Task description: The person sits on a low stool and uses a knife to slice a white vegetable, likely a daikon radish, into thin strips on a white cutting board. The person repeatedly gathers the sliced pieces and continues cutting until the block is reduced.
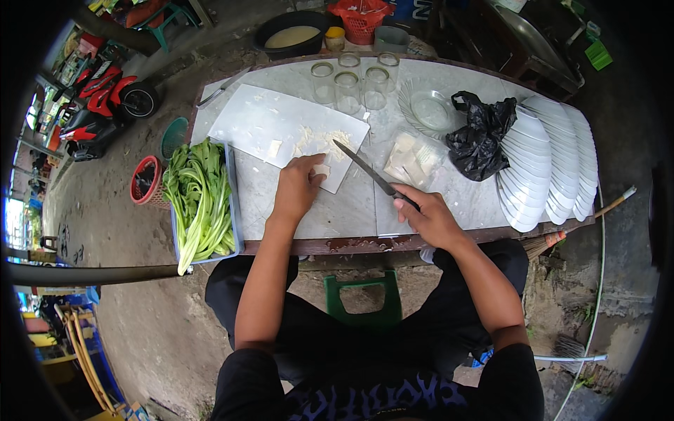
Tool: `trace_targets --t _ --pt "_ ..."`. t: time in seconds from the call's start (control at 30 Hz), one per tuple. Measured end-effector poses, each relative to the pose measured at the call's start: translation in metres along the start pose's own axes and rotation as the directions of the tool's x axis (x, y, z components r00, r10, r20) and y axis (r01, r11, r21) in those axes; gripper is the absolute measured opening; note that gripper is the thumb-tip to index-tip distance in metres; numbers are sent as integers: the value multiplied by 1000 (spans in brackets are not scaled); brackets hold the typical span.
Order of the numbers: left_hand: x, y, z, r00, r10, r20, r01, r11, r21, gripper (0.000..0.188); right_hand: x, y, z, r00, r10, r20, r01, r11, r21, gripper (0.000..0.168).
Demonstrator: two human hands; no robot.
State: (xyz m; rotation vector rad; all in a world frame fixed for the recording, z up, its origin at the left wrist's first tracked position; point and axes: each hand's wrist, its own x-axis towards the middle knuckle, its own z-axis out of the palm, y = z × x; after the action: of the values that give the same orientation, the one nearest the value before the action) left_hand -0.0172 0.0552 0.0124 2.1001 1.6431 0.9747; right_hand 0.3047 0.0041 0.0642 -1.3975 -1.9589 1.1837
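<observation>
My left hand [298, 187] holds a small white slab of food [322, 171] against the right end of a white cutting board [247, 123]. Just beyond my fingers lies a heap of thin pale shreds [337, 142], and a flat pale piece [274, 148] rests farther left on the board. My right hand [429, 216] grips a kitchen knife [368, 171] by its dark handle. The blade points up and left, its tip over the shreds. A clear plastic bag of pale slabs [413, 158] lies beyond my right hand.
Leafy greens [202, 200] fill a blue-grey tray [235, 210] at the table's left. Several glass jars [347, 92], a glass plate [429, 108] and a black plastic bag [482, 137] stand farther back. Stacked white plates [526, 168] line the right end. Another knife [221, 89] lies at the far-left corner.
</observation>
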Motion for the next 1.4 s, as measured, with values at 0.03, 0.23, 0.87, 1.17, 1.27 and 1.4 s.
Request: trace_targets --t 0.03,0.23,0.87,1.17,1.27,1.4 --pt "0 1 1 999 50 -23 -48 997 55 31 0 -1 1 1000 0 5 0 1000 2 45" --pt "-2 7 4 998 -47 -43 52 989 140 28 1 -7 3 997 69 46 -68 998 -16 46" --pt "-28 23 -7 993 111 40 -117 974 196 31 3 -1 43 965 -262 -23 255 953 -163 46" --pt "-30 22 -5 989 141 40 -146 968 206 34 1 -1 41 964 -265 -28 254 946 -203 45" --pt "-31 21 -5 986 156 56 -165 952 256 41 2 -4 41 975 -222 -14 213 949 -234 45" --pt "-33 25 -4 982 161 96 -185 915 358 50 18 -12 42 983 -184 4 178 945 -275 45"
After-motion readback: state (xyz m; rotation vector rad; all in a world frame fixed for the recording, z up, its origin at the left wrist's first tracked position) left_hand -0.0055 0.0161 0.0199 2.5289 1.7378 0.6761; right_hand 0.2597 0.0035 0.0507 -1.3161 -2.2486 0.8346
